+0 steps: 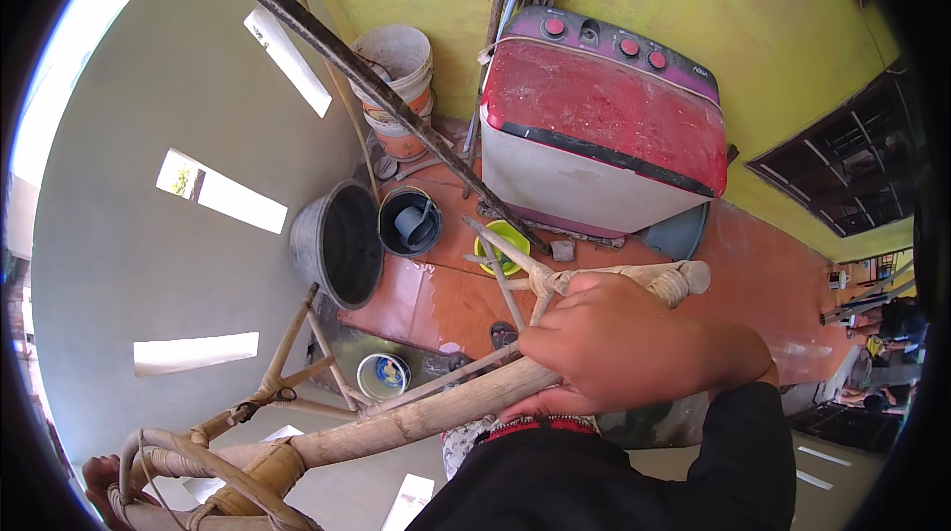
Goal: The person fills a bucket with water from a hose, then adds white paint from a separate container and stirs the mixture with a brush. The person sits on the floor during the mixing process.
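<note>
A rattan furniture frame [416, 419], made of thick pale poles with wrapped joints and thinner struts, stretches across the lower view from the left edge to the centre right. My right hand [614, 343] is closed around its upper right part, with the fingers curled over the poles. At the far lower left, my left hand [102, 483] shows only in part behind the frame's curved loops. Its fingers look wrapped round the pole end there, while the palm is hidden.
A red-topped washing machine [604, 115] stands by the yellow wall. Left of it are stacked buckets [398, 55], a slanting dark pole [396, 107], a large black tub [305, 244] and a black bucket [381, 224]. A small white bucket [363, 384] sits near the struts. Other people [887, 323] appear far right.
</note>
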`<action>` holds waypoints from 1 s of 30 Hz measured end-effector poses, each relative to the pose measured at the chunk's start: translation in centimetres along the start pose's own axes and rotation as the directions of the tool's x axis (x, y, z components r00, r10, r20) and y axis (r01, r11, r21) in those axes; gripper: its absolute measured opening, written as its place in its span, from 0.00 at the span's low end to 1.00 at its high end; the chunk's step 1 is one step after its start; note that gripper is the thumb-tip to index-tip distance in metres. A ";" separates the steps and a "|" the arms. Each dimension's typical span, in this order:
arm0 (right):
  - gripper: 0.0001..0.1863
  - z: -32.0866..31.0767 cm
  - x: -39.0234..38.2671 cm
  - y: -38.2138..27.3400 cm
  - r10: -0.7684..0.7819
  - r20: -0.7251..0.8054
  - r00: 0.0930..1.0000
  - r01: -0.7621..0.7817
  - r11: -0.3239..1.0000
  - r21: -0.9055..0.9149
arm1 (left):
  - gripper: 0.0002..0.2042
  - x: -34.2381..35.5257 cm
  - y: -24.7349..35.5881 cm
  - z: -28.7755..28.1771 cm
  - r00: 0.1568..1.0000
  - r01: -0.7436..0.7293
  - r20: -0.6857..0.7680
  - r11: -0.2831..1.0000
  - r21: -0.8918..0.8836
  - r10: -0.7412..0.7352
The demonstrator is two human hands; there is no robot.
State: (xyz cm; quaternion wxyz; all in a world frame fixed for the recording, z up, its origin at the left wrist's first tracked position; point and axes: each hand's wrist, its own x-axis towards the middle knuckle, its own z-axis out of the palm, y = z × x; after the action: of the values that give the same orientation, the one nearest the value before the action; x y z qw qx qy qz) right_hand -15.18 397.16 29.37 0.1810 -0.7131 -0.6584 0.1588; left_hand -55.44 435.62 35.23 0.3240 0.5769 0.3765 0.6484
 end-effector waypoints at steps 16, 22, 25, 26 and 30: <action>0.27 -1.4 -12.8 -2.6 0.257 -0.030 0.966 -0.257 0.966 0.007 | 0.25 -4.0 6.4 3.5 0.976 -0.064 0.199 0.989 -0.135 0.090; 0.26 -3.4 -20.3 0.9 0.279 -0.046 0.959 -0.277 0.960 0.033 | 0.25 -8.0 11.5 6.6 0.960 -0.077 0.254 0.982 -0.170 0.119; 0.26 -4.7 -24.9 2.9 0.288 -0.121 0.950 -0.284 0.958 0.045 | 0.25 -11.0 14.8 9.1 0.947 -0.072 0.296 0.982 -0.177 0.123; 0.26 -4.9 -26.5 3.3 0.294 -0.152 0.944 -0.289 0.956 0.054 | 0.26 -12.0 15.8 10.0 0.941 -0.073 0.316 0.983 -0.171 0.125; 0.26 -6.7 -32.4 4.5 0.336 -0.143 0.931 -0.331 0.942 0.055 | 0.26 -16.7 19.3 13.2 0.908 -0.021 0.412 0.990 -0.141 0.078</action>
State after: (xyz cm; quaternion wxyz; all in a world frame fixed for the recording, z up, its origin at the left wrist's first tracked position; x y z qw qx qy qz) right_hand -10.76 364.24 32.77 0.2111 -0.8216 -0.5099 0.1428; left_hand -39.95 413.09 44.11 0.4180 0.6884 0.2398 0.5421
